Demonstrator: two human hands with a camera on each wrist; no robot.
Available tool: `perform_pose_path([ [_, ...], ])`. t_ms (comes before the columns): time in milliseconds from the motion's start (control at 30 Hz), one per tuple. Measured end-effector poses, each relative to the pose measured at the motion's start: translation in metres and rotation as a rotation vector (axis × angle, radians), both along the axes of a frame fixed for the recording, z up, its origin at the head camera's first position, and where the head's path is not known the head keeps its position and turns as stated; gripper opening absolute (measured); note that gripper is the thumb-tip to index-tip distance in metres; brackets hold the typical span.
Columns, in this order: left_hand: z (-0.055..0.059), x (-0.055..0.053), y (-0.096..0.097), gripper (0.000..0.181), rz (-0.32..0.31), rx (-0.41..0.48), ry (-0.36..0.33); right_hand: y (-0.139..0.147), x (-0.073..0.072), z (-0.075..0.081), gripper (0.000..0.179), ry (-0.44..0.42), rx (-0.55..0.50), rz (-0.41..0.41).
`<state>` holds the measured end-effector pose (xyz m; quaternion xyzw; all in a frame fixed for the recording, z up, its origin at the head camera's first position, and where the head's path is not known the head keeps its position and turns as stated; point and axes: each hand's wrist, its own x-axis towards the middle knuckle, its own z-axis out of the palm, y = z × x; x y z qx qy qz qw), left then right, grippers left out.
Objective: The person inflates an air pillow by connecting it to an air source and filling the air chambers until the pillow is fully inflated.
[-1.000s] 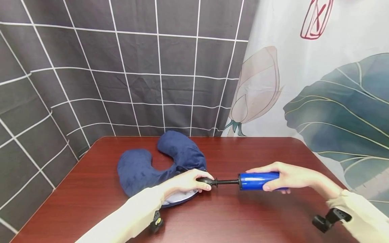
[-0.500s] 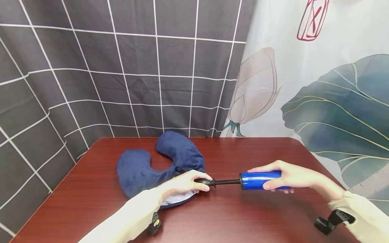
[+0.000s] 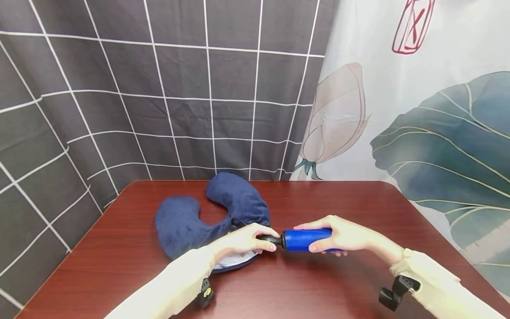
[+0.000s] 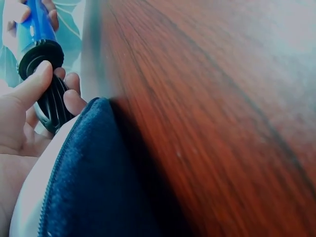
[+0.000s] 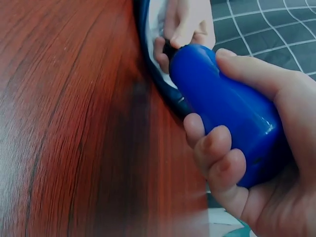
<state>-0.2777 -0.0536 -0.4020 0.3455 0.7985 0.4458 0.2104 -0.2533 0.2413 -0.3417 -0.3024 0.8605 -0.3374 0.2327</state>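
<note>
A blue hand pump (image 3: 303,239) lies level between both hands, its blue barrel pushed up against the black ribbed handle (image 4: 53,106). My left hand (image 3: 249,238) grips that handle, thumb on top and fingers curled beneath. Around the barrel (image 5: 227,108) my right hand (image 3: 338,235) is wrapped, thumb along one side and fingers along the other. Under the left hand sits a navy U-shaped neck pillow (image 3: 179,226); its zipped cover is open, and a white inner part (image 3: 235,260) shows. The pump's rod is hidden inside the barrel.
The pillow rests on a reddish-brown wooden table (image 3: 318,288). Behind it hangs a dark grey gridded curtain (image 3: 179,110), and to the right a white curtain (image 3: 346,155) with a flower and leaf print. Each sleeve carries a black wrist mount (image 3: 398,290).
My right hand has moved left with the blue barrel, and the black rod that showed between barrel and handle has gone inside. The left hand and pillow stay about where they were.
</note>
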Motion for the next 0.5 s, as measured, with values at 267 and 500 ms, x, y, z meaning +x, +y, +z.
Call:
perform_pose_path([
  [267,0.005,0.002,-0.002,0.030,0.012,0.010,0.007,0.038,0.001,0.011,0.051,-0.019,0.017,0.013],
  [500,0.007,0.002,-0.004,0.030,0.009,0.014,-0.011,0.083,0.001,0.028,0.051,-0.098,-0.066,0.086],
])
